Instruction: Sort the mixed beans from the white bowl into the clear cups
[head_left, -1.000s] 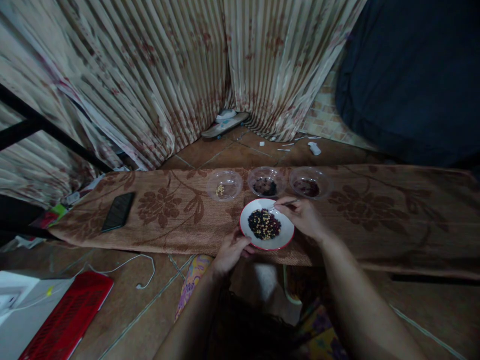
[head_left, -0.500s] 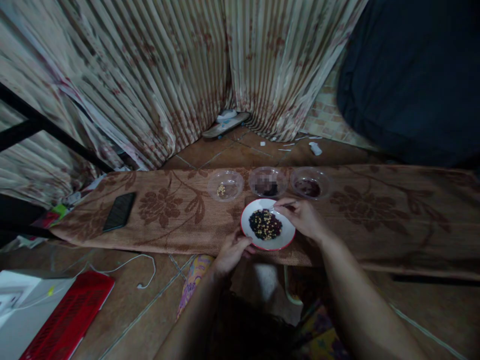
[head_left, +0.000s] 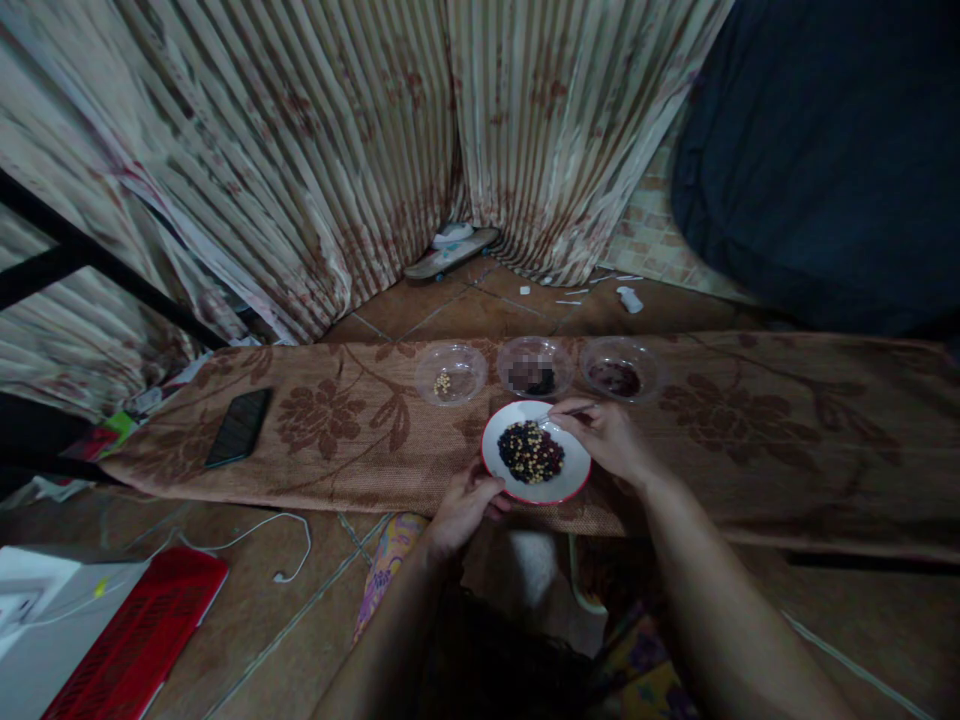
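Note:
A white dish with a red rim (head_left: 574, 470) sits near the front edge of the cloth-covered bench and holds mixed black, dark red and pale yellow beans or seeds (head_left: 531, 452). My left hand (head_left: 466, 508) grips its lower left rim, thumb on top. In the fingers of my right hand (head_left: 609, 438) is a thin metal utensil (head_left: 576, 408), its tip at the dish's upper inner edge; its exact kind is unclear. Behind the dish stand three clear plastic bowls: the left bowl (head_left: 469, 375) has some pale seeds, the middle bowl (head_left: 510, 370) dark contents partly blurred, the right bowl (head_left: 646, 368) dark reddish ones.
A dark phone (head_left: 238, 427) lies on the patterned cloth (head_left: 352, 470) at the left. A white cable (head_left: 300, 535) and a red slotted basket or panel (head_left: 142, 635) are on the floor. Beyond the bench are a skateboard (head_left: 454, 252), curtains (head_left: 360, 130) and a large dark covered shape (head_left: 825, 160).

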